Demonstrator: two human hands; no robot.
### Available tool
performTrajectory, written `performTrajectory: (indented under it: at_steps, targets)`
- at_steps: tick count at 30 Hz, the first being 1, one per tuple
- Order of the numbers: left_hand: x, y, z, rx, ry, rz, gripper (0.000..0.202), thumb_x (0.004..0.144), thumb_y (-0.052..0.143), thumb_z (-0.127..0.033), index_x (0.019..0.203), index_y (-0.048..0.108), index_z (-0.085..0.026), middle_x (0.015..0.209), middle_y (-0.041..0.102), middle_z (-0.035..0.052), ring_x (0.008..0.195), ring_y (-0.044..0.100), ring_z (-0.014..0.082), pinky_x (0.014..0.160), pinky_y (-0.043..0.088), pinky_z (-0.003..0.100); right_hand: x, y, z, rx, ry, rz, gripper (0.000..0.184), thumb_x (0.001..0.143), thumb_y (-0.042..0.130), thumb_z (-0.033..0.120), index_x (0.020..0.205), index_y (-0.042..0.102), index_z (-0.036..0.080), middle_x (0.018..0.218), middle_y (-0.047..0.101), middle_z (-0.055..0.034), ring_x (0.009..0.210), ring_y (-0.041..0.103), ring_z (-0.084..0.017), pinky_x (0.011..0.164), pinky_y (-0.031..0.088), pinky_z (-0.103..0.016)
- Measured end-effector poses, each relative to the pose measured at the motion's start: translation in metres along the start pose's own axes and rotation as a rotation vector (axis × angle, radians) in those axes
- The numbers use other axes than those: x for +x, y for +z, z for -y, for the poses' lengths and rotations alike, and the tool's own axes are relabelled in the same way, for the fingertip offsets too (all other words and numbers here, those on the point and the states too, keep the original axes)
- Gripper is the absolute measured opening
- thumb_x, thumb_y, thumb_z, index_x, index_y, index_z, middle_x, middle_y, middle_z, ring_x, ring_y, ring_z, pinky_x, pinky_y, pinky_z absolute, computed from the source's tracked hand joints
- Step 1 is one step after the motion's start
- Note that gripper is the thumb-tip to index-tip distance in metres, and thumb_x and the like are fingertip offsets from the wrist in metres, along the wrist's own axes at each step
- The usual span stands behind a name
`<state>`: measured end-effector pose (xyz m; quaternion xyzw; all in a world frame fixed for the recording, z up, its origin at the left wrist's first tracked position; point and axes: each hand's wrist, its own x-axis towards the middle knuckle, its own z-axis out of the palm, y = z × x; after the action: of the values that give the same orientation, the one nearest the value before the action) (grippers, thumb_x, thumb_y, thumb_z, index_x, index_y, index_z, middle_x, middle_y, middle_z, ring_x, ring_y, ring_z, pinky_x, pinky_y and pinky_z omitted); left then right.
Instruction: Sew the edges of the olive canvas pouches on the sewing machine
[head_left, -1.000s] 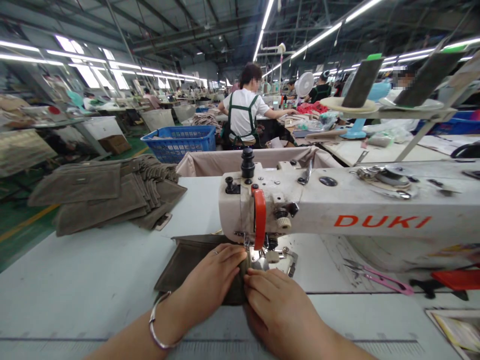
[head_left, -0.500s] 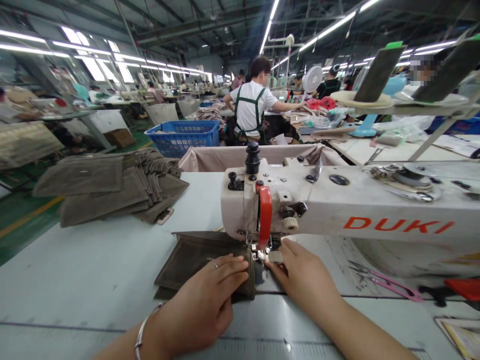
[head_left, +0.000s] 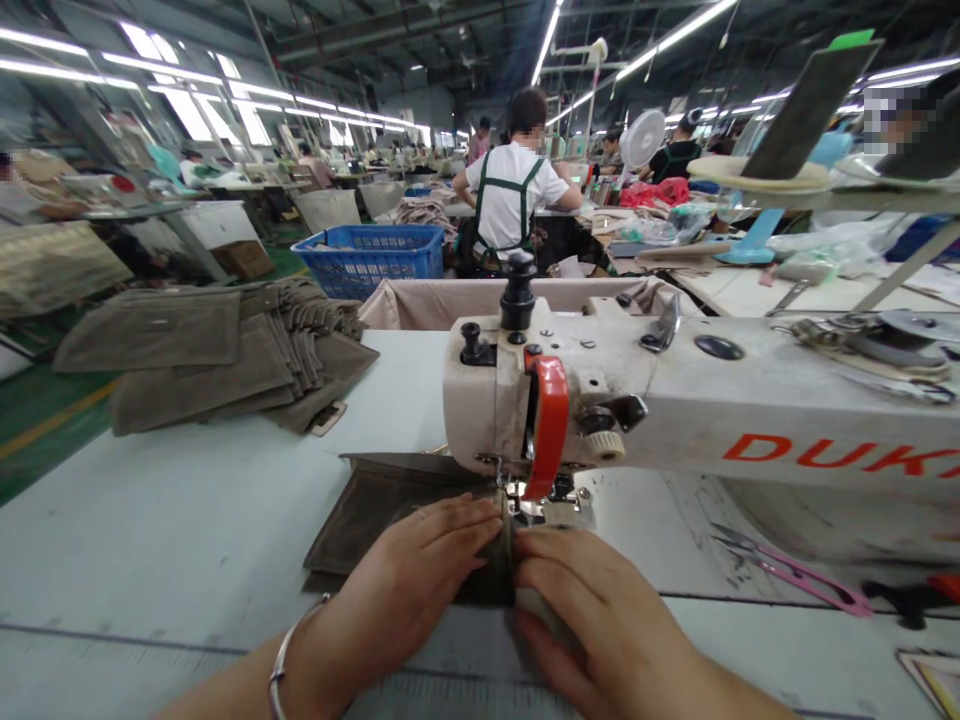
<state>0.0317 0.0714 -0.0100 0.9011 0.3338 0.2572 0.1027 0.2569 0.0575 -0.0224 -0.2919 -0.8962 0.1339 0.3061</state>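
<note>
A dark olive-brown fabric piece (head_left: 360,520), layered like a flat pouch, lies under the head of a white sewing machine (head_left: 480,400). My left hand (head_left: 420,570) rests on top of it, fingers stretched out flat towards the presser foot (head_left: 525,503). At the piece's right edge, just in front of the foot, my right hand (head_left: 592,600) has its fingers curled and pinched against the fabric. A greyish strip shows between those fingers; its link to the piece is partly hidden. The needle's contact with the fabric cannot be made out.
A pile of similar fabric pieces (head_left: 202,350) lies at the table's left. Pink-handled thread snips (head_left: 795,575) lie right of the machine bed. Behind stand a cloth-lined bin (head_left: 420,302), a blue basket (head_left: 371,262) and a seated co-worker (head_left: 514,190). Thread cones (head_left: 810,110) stand at right.
My right hand has moved from beside the presser foot towards me, onto the fabric's right edge. My left hand stays on the fabric. The co-worker's outstretched arm has drawn in.
</note>
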Motion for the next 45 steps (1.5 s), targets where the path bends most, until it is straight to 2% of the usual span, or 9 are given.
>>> performTrajectory:
  at_steps: [3,7,11,20,26,29,33,41,45]
  targets:
    - [0.0,0.001,0.001,-0.022,-0.044,-0.015,0.036,0.096,0.044,-0.011,0.131,0.048,-0.018,0.132,0.059,0.0065,0.124,0.053,0.0151,0.107,0.045,0.031,0.002,0.003,-0.002,0.006,-0.039,0.064,0.032,0.083,0.055,0.013,0.114,0.059,0.017,0.115,0.064,-0.0068,0.114,0.054,-0.021,0.097,0.046,-0.036]
    - [-0.002,0.006,-0.002,0.115,0.081,0.147,0.038,0.094,0.038,-0.006,0.131,0.048,-0.014,0.132,0.059,0.0079,0.126,0.051,0.0165,0.112,0.04,0.035,0.003,0.01,-0.003,-0.008,-0.079,0.08,0.023,0.085,0.051,0.012,0.104,0.063,0.018,0.098,0.067,-0.0055,0.106,0.057,-0.02,0.09,0.049,-0.035]
    - [-0.001,0.008,-0.005,0.196,0.091,0.245,0.041,0.091,0.042,-0.004,0.131,0.048,-0.014,0.133,0.058,0.0058,0.128,0.048,0.0165,0.115,0.035,0.034,0.001,0.013,-0.004,-0.035,-0.081,0.064,0.024,0.085,0.052,0.013,0.105,0.063,0.019,0.095,0.067,-0.0053,0.102,0.058,-0.021,0.086,0.051,-0.035]
    - [0.014,0.005,0.006,0.172,0.08,0.235,0.034,0.093,0.045,-0.005,0.124,0.051,-0.015,0.127,0.061,0.0052,0.124,0.051,0.0151,0.112,0.037,0.03,0.004,0.015,-0.004,-0.066,-0.038,0.02,0.033,0.083,0.054,0.015,0.115,0.06,0.015,0.106,0.067,-0.0069,0.103,0.057,-0.023,0.085,0.049,-0.038]
    - [0.011,0.006,0.01,0.206,0.11,0.218,0.033,0.093,0.048,-0.008,0.125,0.05,-0.013,0.124,0.06,0.0076,0.122,0.05,0.0189,0.11,0.039,0.034,0.002,0.006,-0.003,-0.002,0.012,0.054,0.031,0.086,0.05,0.011,0.115,0.059,0.016,0.108,0.065,-0.0062,0.099,0.056,-0.021,0.083,0.047,-0.037]
    - [0.007,0.006,0.007,0.186,0.087,0.176,0.026,0.095,0.047,-0.011,0.12,0.053,-0.014,0.114,0.062,0.0071,0.109,0.055,0.0199,0.102,0.045,0.036,0.001,0.002,-0.003,0.014,0.076,0.056,0.028,0.085,0.048,0.009,0.11,0.06,0.016,0.102,0.063,-0.007,0.092,0.055,-0.022,0.08,0.047,-0.038]
    - [0.003,0.009,0.004,0.1,0.078,0.143,0.018,0.097,0.044,-0.012,0.106,0.059,-0.016,0.101,0.063,0.0046,0.093,0.056,0.0164,0.09,0.049,0.032,0.001,0.001,-0.004,-0.002,0.079,0.091,0.016,0.086,0.049,0.011,0.096,0.061,0.016,0.092,0.062,-0.0061,0.087,0.052,-0.021,0.079,0.046,-0.039]
    - [0.008,0.009,0.004,0.058,0.166,0.039,0.022,0.1,0.04,-0.013,0.111,0.058,-0.014,0.106,0.065,0.0051,0.097,0.059,0.015,0.087,0.052,0.03,0.002,0.002,-0.004,0.01,0.064,0.13,0.019,0.086,0.049,0.012,0.099,0.061,0.017,0.094,0.061,-0.0059,0.089,0.052,-0.023,0.079,0.044,-0.041]
    - [0.012,0.009,0.005,-0.004,0.123,0.075,0.02,0.099,0.041,-0.013,0.102,0.061,-0.016,0.098,0.066,0.0028,0.089,0.059,0.0137,0.084,0.051,0.029,0.001,0.001,-0.005,0.003,0.082,0.148,0.02,0.085,0.05,0.013,0.101,0.062,0.017,0.096,0.062,-0.0051,0.091,0.052,-0.022,0.079,0.043,-0.04]
